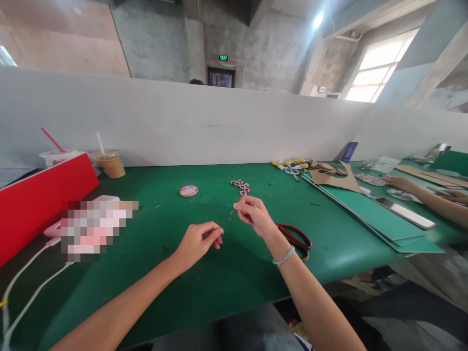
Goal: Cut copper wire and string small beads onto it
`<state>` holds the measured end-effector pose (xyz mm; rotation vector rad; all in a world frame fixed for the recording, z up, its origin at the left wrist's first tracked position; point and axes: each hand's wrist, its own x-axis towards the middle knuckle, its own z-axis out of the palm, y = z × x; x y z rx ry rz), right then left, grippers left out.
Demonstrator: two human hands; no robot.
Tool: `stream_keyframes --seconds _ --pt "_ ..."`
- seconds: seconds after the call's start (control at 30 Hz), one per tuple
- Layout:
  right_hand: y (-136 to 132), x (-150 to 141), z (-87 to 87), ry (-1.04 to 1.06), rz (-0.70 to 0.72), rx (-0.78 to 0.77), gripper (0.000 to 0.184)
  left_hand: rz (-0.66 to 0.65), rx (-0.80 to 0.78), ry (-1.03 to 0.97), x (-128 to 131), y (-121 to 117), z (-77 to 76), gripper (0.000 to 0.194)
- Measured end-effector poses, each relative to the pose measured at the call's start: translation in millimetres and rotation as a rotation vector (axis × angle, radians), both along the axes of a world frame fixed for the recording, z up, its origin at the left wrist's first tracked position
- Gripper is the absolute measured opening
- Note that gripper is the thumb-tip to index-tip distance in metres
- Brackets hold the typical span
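Note:
My right hand (254,214), with a light band round the wrist, pinches a thin strand between thumb and forefinger. Small reddish beads (230,215) hang just left of its fingertips. Beyond them on the green table (153,287) lies beadwork made of small flower-like rings (242,186). Lower and to the left, my left hand (203,242) hovers with thumb and forefinger pressed together; what they hold, if anything, is too small to see. A round patterned disc (188,190) lies farther back. Red-handled pliers (295,238) rest beside my right wrist, partly hidden by it.
At left stand a red panel (44,200), a brown drink cup (110,164) and white cables (34,287). Green boards (376,209), cut cardboard (338,180) and a phone (405,213) lie right, near another person's hand (400,183). A grey partition (164,122) borders the back.

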<state>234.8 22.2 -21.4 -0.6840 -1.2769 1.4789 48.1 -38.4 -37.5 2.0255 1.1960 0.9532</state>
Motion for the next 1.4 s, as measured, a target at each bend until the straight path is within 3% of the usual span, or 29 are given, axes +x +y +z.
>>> stream_keyframes --seconds 0.27,0.83,0.9,1.0,1.07,1.17,1.27,1.4 --pt "0.3 -0.4 0.0 0.021 0.036 -0.008 0.031 -0.011 0.007 0.047 -0.2 -2.3 3.6 0.029" --pt "9.4 11.5 -0.8 -0.002 -0.081 0.075 0.029 -0.021 0.033 0.082 -0.6 -1.2 4.2 0.027" --pt "13.3 9.6 -5.7 -0.127 -0.124 0.092 0.025 0.012 0.012 0.071 -1.7 1.0 1.3 0.025" --pt "19.5 2.3 -18.0 -0.553 -0.276 0.197 0.019 0.133 -0.023 0.043 -7.0 6.7 -4.0 0.023" --pt "21.6 -5.1 -27.7 -0.883 -0.392 0.355 0.022 0.211 -0.045 0.031 -12.0 11.2 -6.1 0.025" --pt "21.7 -16.0 -40.2 -1.22 -0.439 0.658 0.028 0.243 -0.055 0.059 -17.5 15.3 -6.3 0.027" --pt "22.1 -21.6 -47.9 -1.394 -0.413 0.812 0.024 0.188 0.016 0.227 -17.7 14.1 -4.0 0.025" --pt "26.4 -21.4 -52.7 -1.467 -0.397 0.796 0.014 0.143 0.161 0.485 -14.9 8.3 -0.1 0.023"
